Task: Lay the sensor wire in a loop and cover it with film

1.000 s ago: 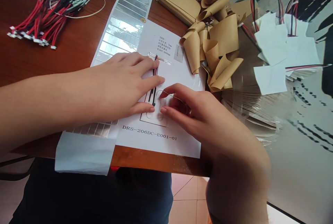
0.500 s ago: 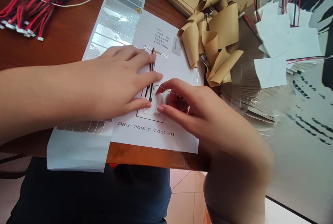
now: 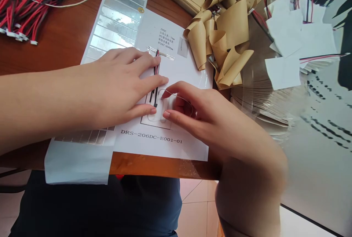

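Fingers [image 3: 154,81] spread, left hand [image 3: 118,86] palm-down.

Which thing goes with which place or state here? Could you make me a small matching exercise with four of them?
Things
1. Left hand
2. Right hand
3. Red-and-black wire bundle
4. Paper pieces

Places and states
A. Brown and loosely curled, near the top of the picture
B. Fingers bent, beside a thin wire
C. On the tabletop, in the picture's upper left
D. Palm down, fingers spread over the printed sheet

Right pairs: 1-D, 2-B, 3-C, 4-A
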`<state>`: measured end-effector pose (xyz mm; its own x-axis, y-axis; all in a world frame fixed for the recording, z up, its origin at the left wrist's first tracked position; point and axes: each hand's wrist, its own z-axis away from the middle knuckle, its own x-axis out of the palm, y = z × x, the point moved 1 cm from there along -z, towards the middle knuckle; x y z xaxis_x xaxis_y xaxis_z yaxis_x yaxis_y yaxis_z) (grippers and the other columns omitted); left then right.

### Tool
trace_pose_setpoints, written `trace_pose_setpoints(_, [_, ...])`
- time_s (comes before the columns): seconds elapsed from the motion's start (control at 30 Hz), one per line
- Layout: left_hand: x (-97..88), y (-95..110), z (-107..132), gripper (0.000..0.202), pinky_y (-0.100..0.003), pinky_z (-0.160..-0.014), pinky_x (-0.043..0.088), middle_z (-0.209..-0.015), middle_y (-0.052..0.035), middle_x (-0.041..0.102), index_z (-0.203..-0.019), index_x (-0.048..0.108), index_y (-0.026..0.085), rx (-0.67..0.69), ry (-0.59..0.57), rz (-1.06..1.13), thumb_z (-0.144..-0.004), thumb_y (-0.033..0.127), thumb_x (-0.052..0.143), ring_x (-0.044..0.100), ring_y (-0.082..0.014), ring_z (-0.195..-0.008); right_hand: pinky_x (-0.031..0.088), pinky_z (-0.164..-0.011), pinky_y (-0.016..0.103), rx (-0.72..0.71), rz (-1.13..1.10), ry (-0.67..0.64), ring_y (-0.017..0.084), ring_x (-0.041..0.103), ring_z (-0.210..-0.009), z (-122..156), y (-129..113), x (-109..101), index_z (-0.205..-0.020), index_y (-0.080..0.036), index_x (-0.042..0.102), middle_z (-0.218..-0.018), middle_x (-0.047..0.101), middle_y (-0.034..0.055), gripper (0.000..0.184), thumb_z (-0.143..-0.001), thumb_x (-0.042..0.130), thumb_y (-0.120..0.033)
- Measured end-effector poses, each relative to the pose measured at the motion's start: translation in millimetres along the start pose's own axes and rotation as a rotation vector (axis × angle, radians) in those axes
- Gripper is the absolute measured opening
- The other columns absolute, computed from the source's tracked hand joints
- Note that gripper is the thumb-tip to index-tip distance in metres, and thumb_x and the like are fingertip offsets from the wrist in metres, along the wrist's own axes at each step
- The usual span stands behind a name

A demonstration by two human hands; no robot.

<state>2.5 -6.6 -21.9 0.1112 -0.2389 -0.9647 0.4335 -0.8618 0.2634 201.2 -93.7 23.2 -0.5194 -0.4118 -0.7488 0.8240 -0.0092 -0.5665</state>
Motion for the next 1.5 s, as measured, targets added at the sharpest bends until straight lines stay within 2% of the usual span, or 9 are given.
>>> trace_pose_setpoints(0.2, [-0.7, -0.5, 0.7, 0.061, -0.066, -0.121, 0.031, -0.170, -0.0129, 0.037, -0.155, 0.050, 0.026, 0.008, 0.012, -0.016, -0.102, 0.057, 0.042, 0.035, -0.0447, -0.150, 0.043, -0.061, 0.027, 0.007, -0.016, -0.008, 0.014, 0.060, -0.064, -1.2, 0.8, 0.6, -0.113, -0.023, 0.062, -0.071, 0.064, -0.0039, 0.016, -0.099, 0.062, -0.031])
trace_pose_setpoints(0.37, [-3.2, 1.9, -0.1, 0.060, -0.066, -0.121, 0.031, -0.170, -0.0143, 0.038, -0.153, 0.052, 0.025, -0.021, 0.004, -0.015, -0.101, 0.053, 0.047, 0.036, -0.0444, -0.152, 0.042, -0.061, 0.027, 0.014, -0.027, -0.016, 0.014, 0.059, -0.064, -2.8, 1.5, -0.2, -0.112, -0.023, 0.062, -0.071, 0.064, -0.0041, 0.015, -0.099, 0.061, -0.031])
trace_pose_setpoints(0.53, [-2.1, 0.2, -0.5, 0.063, -0.066, -0.120, 0.033, -0.169, -0.0157, 0.038, -0.154, 0.051, 0.028, -0.006, -0.018, -0.055, -0.101, 0.060, 0.042, 0.036, -0.0460, -0.151, 0.041, -0.061, 0.026, 0.010, -0.037, -0.023, 0.014, 0.058, -0.064, -2.9, 2.3, 0.1, -0.112, -0.023, 0.061, -0.072, 0.064, -0.0040, 0.016, -0.099, 0.061, -0.032])
trace_pose_setpoints(0.77, [-0.2, 1.7, -2.5, 0.062, -0.063, -0.121, 0.031, -0.169, -0.0141, 0.039, -0.153, 0.054, 0.029, -0.043, 0.001, -0.043, -0.098, 0.057, 0.051, 0.036, -0.0444, -0.153, 0.038, -0.059, 0.025, -0.040, 0.009, 0.013, 0.013, 0.050, -0.059, -3.2, 4.8, 0.3, -0.111, -0.022, 0.062, -0.066, 0.056, -0.0052, 0.014, -0.103, 0.053, -0.030])
trace_pose_setpoints(0.97, [-2.6, 1.0, -2.1, 0.061, -0.060, -0.122, 0.029, -0.170, -0.0134, 0.038, -0.154, 0.053, 0.029, -0.033, -0.017, -0.019, -0.100, 0.058, 0.048, 0.034, -0.0427, -0.154, 0.041, -0.063, 0.025, -0.058, 0.048, 0.039, 0.014, 0.055, -0.067, -3.3, 5.0, 0.1, -0.112, -0.021, 0.065, -0.078, 0.066, -0.0013, 0.017, -0.103, 0.052, -0.027])
trace_pose_setpoints(1.17, [-4.3, 3.6, -3.0, 0.061, -0.059, -0.123, 0.029, -0.170, -0.0137, 0.039, -0.153, 0.054, 0.028, -0.055, -0.029, -0.024, -0.098, 0.055, 0.053, 0.036, -0.0427, -0.154, 0.045, -0.070, 0.027, -0.043, 0.030, 0.025, 0.015, 0.061, -0.075, -3.9, 6.3, -4.4, -0.111, -0.019, 0.070, -0.086, 0.072, 0.0017, 0.021, -0.103, 0.052, -0.027])
trace_pose_setpoints(1.27, [-5.9, 4.9, -4.2, 0.063, -0.059, -0.124, 0.028, -0.171, -0.0129, 0.037, -0.155, 0.052, 0.029, -0.075, -0.058, -0.029, -0.098, 0.056, 0.054, 0.034, -0.0425, -0.155, 0.044, -0.066, 0.028, -0.017, -0.019, -0.002, 0.017, 0.061, -0.075, -4.3, 8.2, -7.2, -0.112, -0.018, 0.071, -0.082, 0.070, 0.0023, 0.024, -0.102, 0.055, -0.033])
trace_pose_setpoints(1.43, [-8.9, 7.0, -6.1, 0.066, -0.057, -0.125, 0.025, -0.173, -0.0099, 0.032, -0.157, 0.049, 0.031, -0.116, -0.133, -0.030, -0.096, 0.057, 0.056, 0.030, -0.0418, -0.156, 0.046, -0.070, 0.030, 0.031, -0.245, -0.033, 0.018, 0.063, -0.083, -3.9, 12.3, -8.7, -0.110, -0.020, 0.074, -0.094, 0.072, 0.0044, 0.030, -0.099, 0.061, -0.044])
trace_pose_setpoints(1.5, [-10.2, 7.9, -6.6, 0.066, -0.057, -0.126, 0.025, -0.174, -0.0097, 0.031, -0.157, 0.049, 0.032, -0.133, -0.150, -0.026, -0.096, 0.056, 0.058, 0.030, -0.0417, -0.157, 0.046, -0.070, 0.029, 0.053, -0.340, -0.030, 0.016, 0.060, -0.079, -4.0, 14.7, -8.4, -0.106, -0.020, 0.075, -0.088, 0.069, 0.0024, 0.027, -0.098, 0.064, -0.044])
